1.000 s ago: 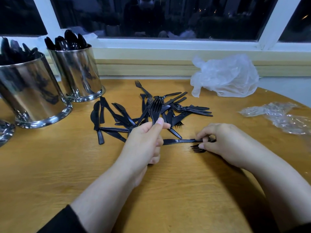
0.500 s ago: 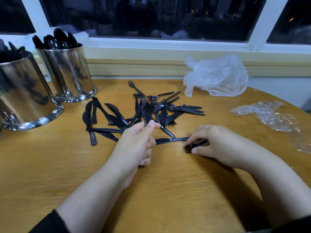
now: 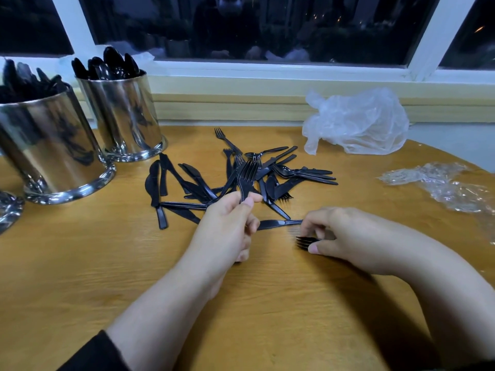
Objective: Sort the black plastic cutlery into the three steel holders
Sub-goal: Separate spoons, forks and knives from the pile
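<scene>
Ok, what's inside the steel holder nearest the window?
The steel holder holds black spoons, bowls sticking up above the rim. Its steel wall hides their handles and anything lower down.

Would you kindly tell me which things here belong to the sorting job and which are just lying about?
Job: cutlery pile, steel holders, left hand with forks, right hand with fork.
Lying about: plastic bag, wrap.

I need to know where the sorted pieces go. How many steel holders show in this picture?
3. One holder with spoons stands by the window, a second holder stands left of it, and a third holder is cut off at the left edge.
</scene>
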